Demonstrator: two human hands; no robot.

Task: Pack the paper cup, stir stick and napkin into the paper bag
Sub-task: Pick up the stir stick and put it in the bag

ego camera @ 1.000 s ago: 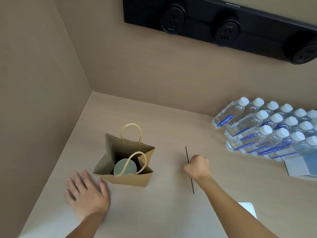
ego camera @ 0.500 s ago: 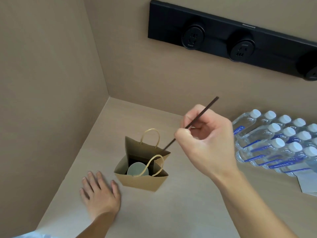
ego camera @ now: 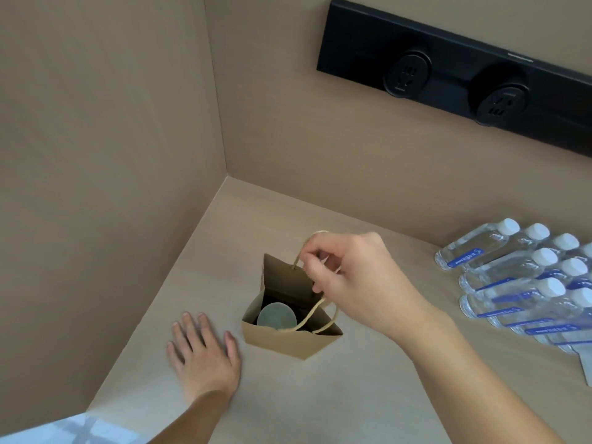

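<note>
The small brown paper bag stands open on the table near the corner. Inside it the paper cup sits upright, seen from above. My right hand hovers over the bag's far right side, thumb and fingers pinched together beside the rear handle. A thin dark line runs from under those fingers down into the bag next to the cup; it looks like the stir stick. My left hand lies flat on the table, left of the bag, fingers spread and holding nothing. I see no napkin.
Walls close the table in on the left and behind. Several water bottles lie in rows at the right. A flat white item pokes in at the right edge. A black socket strip hangs on the back wall.
My right hand lifted the stir stick off the table, carried it left and came down over the bag's opening. My left hand stayed flat beside the bag.
</note>
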